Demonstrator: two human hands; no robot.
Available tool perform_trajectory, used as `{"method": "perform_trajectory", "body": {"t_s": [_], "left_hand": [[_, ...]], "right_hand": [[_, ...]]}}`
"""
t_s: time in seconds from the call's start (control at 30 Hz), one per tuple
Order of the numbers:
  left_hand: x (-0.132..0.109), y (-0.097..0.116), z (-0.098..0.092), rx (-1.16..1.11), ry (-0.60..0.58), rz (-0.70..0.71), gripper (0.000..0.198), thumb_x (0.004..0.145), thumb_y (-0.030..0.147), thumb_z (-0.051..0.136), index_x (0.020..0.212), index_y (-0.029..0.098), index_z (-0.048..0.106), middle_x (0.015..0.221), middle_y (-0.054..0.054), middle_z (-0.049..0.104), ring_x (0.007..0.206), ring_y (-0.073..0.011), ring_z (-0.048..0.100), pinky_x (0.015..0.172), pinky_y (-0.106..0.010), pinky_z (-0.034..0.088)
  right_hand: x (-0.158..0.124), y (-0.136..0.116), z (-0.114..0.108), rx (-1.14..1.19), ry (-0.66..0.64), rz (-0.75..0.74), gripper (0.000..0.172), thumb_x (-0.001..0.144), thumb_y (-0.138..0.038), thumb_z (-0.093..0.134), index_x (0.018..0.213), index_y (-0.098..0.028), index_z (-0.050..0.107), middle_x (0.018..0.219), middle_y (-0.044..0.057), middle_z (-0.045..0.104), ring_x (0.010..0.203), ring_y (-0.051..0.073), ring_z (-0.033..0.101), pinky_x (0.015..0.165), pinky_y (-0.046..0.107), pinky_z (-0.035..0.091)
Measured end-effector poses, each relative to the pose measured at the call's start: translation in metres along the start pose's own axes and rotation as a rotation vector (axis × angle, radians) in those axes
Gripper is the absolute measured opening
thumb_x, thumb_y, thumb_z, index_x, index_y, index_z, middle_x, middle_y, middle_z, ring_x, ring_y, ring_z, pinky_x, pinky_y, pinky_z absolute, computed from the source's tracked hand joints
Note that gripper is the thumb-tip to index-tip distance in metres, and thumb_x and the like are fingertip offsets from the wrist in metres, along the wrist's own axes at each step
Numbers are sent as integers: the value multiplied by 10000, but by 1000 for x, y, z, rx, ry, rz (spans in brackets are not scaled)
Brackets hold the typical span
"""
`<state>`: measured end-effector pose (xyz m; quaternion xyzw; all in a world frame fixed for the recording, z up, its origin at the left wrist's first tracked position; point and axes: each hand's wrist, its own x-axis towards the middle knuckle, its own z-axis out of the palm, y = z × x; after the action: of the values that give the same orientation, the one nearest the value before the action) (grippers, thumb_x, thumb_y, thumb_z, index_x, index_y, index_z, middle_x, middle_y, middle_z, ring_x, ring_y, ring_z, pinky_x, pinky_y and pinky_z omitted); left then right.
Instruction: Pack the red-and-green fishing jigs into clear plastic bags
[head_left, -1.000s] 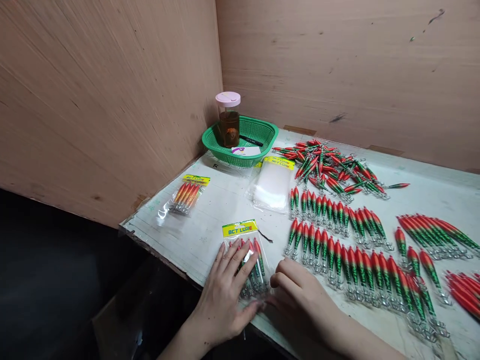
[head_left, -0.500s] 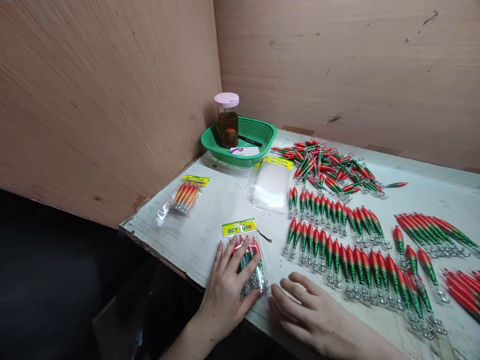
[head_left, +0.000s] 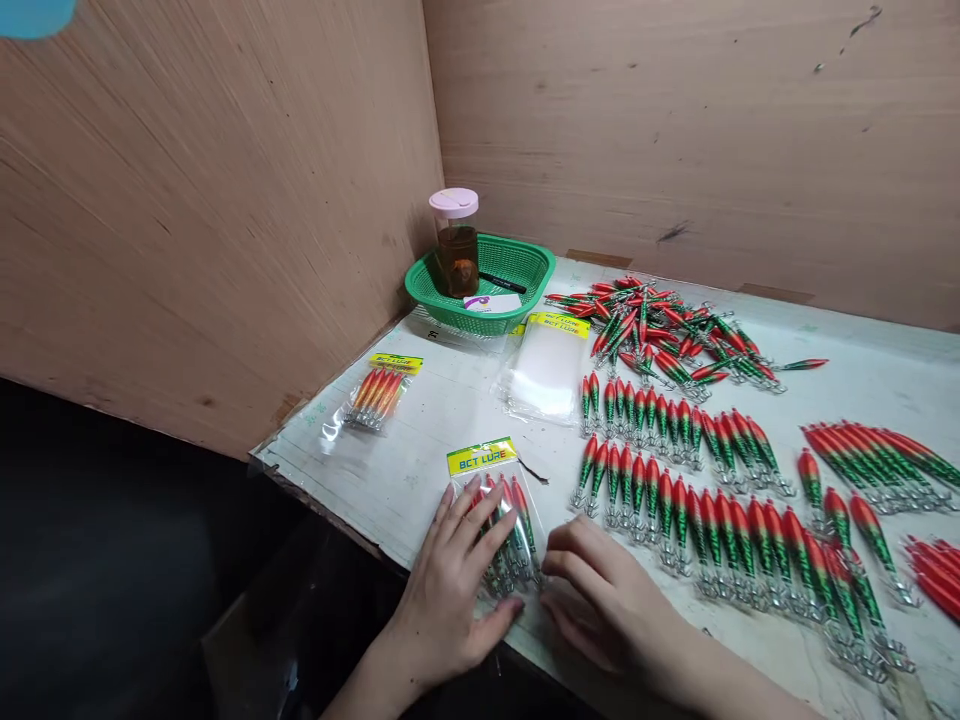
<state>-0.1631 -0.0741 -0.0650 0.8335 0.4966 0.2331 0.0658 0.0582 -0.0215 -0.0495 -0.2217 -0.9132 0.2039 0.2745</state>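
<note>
A flat, clear plastic packet with a yellow "BCT LURE" header (head_left: 517,548), filled with red-and-green lures, is held down on the white-topped bench (head_left: 442,405) beneath the left hand (head_left: 452,588). That hand is laid open, fingers spread, so the packet's middle is partly covered. The right hand (head_left: 609,592) is curled just beside the packet's lower right corner; whether the plastic is pinched cannot be told.

Beyond the right hand, the bench is taken up by two rows of loose red-and-green lures with metal hooks (head_left: 709,525), the nearer row being set close to its knuckles. Farther out, a heap of similar lures (head_left: 667,340) is piled. Ahead of both hands, a stack of clear bags with yellow headers (head_left: 546,378) is placed before a green plastic basket (head_left: 534,268), in which a pink-lidded clear jar of brown liquid (head_left: 457,245) is stood. Left of these, beyond the left hand, a packet of orange-red lures (head_left: 379,392) is seen.
</note>
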Motion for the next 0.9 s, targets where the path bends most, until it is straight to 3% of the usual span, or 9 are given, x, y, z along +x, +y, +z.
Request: {"method": "perform_trajectory", "body": {"t_s": [0.2, 0.43, 0.7, 0.9], "left_hand": [[16, -1, 3, 43, -116, 23, 649, 795, 160, 519, 1420, 175, 343, 1481, -114, 384, 1397, -307, 269, 1101, -570, 293], [17, 1, 3, 26, -65, 18, 578, 780, 175, 513, 1353, 169, 439, 1437, -111, 449, 1378, -305, 312, 1099, -575, 300], [21, 16, 12, -89, -2, -171, 604, 680, 68, 481, 1273, 183, 466, 1364, -125, 496, 1334, -308, 371, 1116, -635, 201], [24, 20, 15, -99, 50, -212, 611, 656, 54, 465, 1253, 186, 468, 1308, -131, 517, 1312, -312, 395, 1109, -652, 186]], "right_hand": [[12, 3, 21, -163, 49, 77, 108, 781, -122, 482, 869, -184, 478, 808, 71, 529, 706, 186, 440, 586, 289, 405], [13, 4, 27, -155, 62, 109, 137, 745, -105, 459, 857, -182, 469, 800, 68, 511, 701, 191, 414, 587, 286, 376], [11, 4, 31, -170, 47, 129, 97, 778, -117, 479, 853, -177, 472, 801, 63, 503, 701, 184, 404, 592, 280, 355], [10, 5, 34, -215, 105, 119, 77, 806, -121, 449, 799, -196, 462, 745, 42, 490, 658, 174, 395, 565, 273, 340]]}}
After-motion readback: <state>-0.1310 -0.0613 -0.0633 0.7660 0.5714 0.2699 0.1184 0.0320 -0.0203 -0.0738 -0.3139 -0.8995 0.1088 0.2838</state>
